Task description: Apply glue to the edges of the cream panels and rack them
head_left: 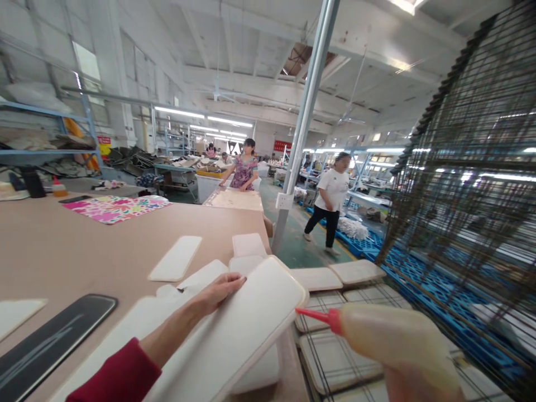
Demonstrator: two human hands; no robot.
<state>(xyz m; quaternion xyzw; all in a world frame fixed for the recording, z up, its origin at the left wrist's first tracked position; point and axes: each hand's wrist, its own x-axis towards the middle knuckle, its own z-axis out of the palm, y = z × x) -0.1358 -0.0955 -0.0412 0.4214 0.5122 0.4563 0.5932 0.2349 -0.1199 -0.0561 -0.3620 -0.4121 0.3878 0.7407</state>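
Observation:
My left hand (220, 291), in a red sleeve, grips the near long edge of a white padded panel (251, 312) with rounded corners and holds it tilted. In my right hand (408, 385), mostly hidden behind it at the lower right, is a squeeze bottle (385, 332) of yellowish liquid. Its red nozzle tip meets or nearly meets the panel's right edge; I cannot tell whether they touch. More white panels (121, 329) lie under and beside the held one.
A black panel (58, 335) and a flowered cloth (117, 207) lie on the tan table (104, 251). Several panels rest on a wire rack (335, 357) at the right. Tall wire racks (460, 178) stand behind it. A metal post (304, 111) rises beyond the table. One person stands ahead; another walks in the aisle.

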